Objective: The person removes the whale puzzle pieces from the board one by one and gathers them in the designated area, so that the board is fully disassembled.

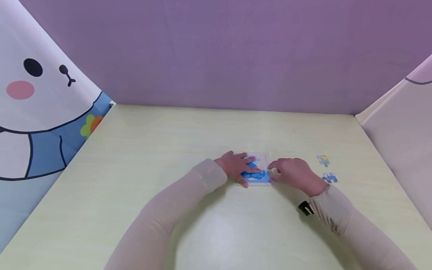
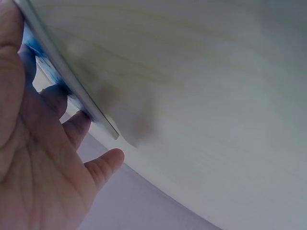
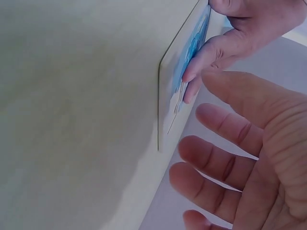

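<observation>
A small jigsaw puzzle in a flat pale frame [image 1: 266,183] lies on the table, its picture mostly blue. My left hand [image 1: 234,167] rests across its left part with the fingers spread, covering some of the picture. Those fingertips touch blue pieces [image 1: 258,175] near the middle. At the frame's right edge is my right hand [image 1: 293,172], its fingers loosely bent. In the right wrist view the right hand [image 3: 268,153] has thumb and fingers apart with nothing between them, beside the puzzle frame [image 3: 165,100]. The left wrist view shows the frame's edge [image 2: 72,76] along my left fingers.
Right of my right hand lie two small groups of puzzle pieces, one with a yellow sun [image 1: 323,160], the other blue and white [image 1: 330,177]. A black object [image 1: 306,208] sits at my right cuff. A purple panel [image 1: 216,56] closes the table's back, with printed cloth [image 1: 44,112] at left.
</observation>
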### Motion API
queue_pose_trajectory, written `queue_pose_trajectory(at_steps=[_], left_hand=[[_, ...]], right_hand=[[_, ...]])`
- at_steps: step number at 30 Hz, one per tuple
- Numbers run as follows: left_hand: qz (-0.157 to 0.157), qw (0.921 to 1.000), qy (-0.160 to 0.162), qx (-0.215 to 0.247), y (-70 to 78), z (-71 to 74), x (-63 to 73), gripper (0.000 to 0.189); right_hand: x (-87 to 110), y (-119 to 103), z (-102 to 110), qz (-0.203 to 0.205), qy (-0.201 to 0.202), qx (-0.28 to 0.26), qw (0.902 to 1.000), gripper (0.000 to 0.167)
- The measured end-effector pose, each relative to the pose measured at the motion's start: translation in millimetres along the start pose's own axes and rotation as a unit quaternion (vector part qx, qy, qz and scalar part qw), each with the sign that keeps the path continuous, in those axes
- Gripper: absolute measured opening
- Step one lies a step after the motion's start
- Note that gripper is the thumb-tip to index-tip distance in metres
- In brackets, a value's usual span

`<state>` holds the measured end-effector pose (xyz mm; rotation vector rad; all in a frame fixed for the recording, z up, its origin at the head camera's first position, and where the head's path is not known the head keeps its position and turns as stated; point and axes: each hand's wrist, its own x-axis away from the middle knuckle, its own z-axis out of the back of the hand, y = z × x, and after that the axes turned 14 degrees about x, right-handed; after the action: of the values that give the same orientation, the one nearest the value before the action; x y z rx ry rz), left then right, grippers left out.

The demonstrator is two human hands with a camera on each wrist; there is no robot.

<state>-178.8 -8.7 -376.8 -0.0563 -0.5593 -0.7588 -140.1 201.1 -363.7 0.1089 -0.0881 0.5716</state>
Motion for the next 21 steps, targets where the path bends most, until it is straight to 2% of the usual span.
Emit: queue_pose_trajectory(at_steps=[21], left_hand=[[-0.01, 0.9997, -0.004, 0.02, -1.6, 2.2, 1.3, 0.071]], right_hand=[[-18.1, -9.7, 1.0, 0.025, -0.067, 0.019, 0.9972, 0.034]])
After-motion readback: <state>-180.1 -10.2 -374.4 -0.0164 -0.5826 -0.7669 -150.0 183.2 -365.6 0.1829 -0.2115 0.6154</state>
